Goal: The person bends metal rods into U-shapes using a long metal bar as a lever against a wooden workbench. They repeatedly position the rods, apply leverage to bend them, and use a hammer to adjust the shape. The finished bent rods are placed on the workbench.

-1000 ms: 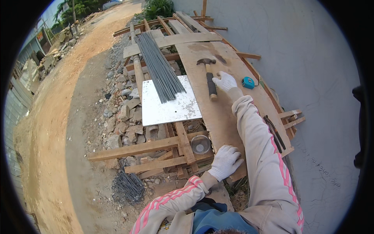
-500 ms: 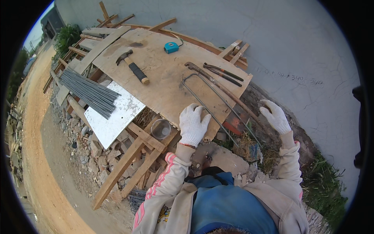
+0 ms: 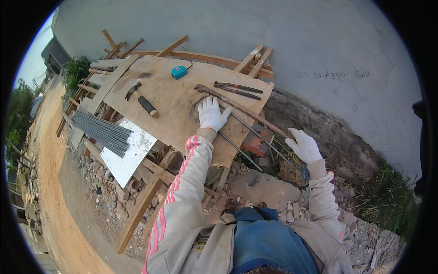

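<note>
My gloved left hand (image 3: 211, 115) lies open, fingers spread, over bent steel rods (image 3: 237, 148) on a plywood board (image 3: 150, 82). Just beyond it a long rusty bar tool (image 3: 246, 112) slants toward my right. My gloved right hand (image 3: 304, 147) is open, fingers slightly curled, at the near end of that bar. Orange-and-black pincers (image 3: 237, 90) lie behind the bar. To the left are a hammer (image 3: 145, 103) and a teal tape measure (image 3: 179, 71).
A bundle of straight rods (image 3: 102, 132) rests over a white panel (image 3: 127, 164) at left. Timber offcuts (image 3: 141, 205), rubble, a red brick (image 3: 255, 146) and weeds surround the board. A grey wall (image 3: 342, 55) runs behind; a dirt path (image 3: 52, 173) runs along the left.
The view has swung rightward toward the bent rods and bar. My left hand has moved forward onto the rods; my right hand has moved to the bar's end.
</note>
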Demonstrator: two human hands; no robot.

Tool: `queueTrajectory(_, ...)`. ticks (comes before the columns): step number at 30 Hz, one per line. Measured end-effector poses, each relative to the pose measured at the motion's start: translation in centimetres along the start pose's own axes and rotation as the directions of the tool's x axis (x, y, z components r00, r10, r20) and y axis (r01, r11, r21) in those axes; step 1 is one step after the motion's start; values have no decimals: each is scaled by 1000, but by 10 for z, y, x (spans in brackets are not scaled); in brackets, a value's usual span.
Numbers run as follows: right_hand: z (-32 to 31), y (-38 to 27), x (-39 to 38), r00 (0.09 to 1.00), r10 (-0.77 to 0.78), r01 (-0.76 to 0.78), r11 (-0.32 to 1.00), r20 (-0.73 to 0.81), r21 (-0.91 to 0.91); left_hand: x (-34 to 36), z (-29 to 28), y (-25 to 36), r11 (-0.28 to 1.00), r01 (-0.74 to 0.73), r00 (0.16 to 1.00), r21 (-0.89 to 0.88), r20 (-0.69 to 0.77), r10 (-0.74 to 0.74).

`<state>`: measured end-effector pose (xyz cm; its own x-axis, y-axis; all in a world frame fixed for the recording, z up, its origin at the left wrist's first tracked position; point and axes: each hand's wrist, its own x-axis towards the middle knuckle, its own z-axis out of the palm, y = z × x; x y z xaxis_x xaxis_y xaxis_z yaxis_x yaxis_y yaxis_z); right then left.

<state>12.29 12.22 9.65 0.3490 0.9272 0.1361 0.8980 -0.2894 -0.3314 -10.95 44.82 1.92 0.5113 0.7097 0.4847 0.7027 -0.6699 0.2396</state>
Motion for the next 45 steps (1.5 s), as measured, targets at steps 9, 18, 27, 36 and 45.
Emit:
queueTrajectory(9, -4, 17, 36, 993, 3, -35, 962, 120, 271, -1, -10, 4, 998, 62, 998, -20, 0, -62)
queueTrajectory(18, -44, 107, -77, 933, 327, -360, 820, 152, 444, 8, -10, 5, 976, 163, 979, 146, 95, -178)
queueTrajectory(27, -26, 140, -169, 922, 382, -386, 905, 60, 180, 14, -19, 14, 930, 141, 948, 339, 226, -226)
queueTrajectory(36, -53, 169, -124, 994, -7, 18, 995, 109, -99, 14, -21, 19, 917, 168, 938, 361, 229, -262)
queueTrajectory(45, -90, 186, -21, 936, -206, 270, 940, 284, -210, 12, -24, 20, 901, 229, 917, 368, 228, -326)
